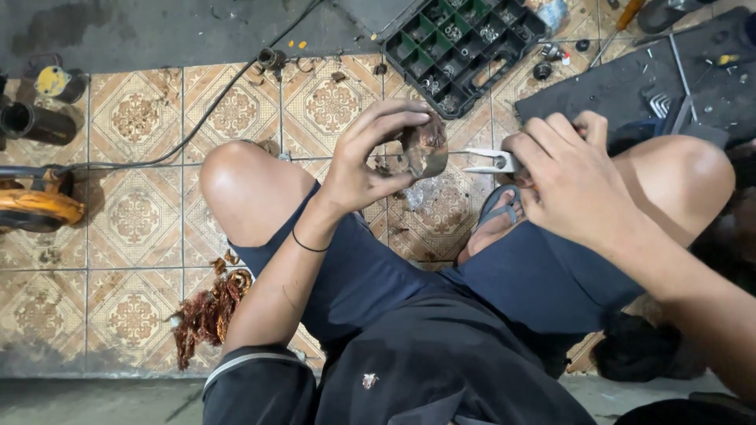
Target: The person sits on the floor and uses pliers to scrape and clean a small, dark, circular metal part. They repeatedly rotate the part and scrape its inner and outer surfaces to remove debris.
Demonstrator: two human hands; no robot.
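A bundle of tangled copper wire [209,311] is seen lying on the tiled floor [134,220] beside the person's left thigh. Above the knees, a round metal motor part [425,145] is held up in the left hand [370,157], whose fingers [394,110] are curled around its rim. A pair of pliers [484,161] is clenched in the right hand [567,181], and its tips are brought right up to the part. A blue sandal [496,206] is seen below the hands. Farther off, a black compartment tray [461,43] of small hardware is set on the floor, and an orange power tool [35,206] lies at the left edge.
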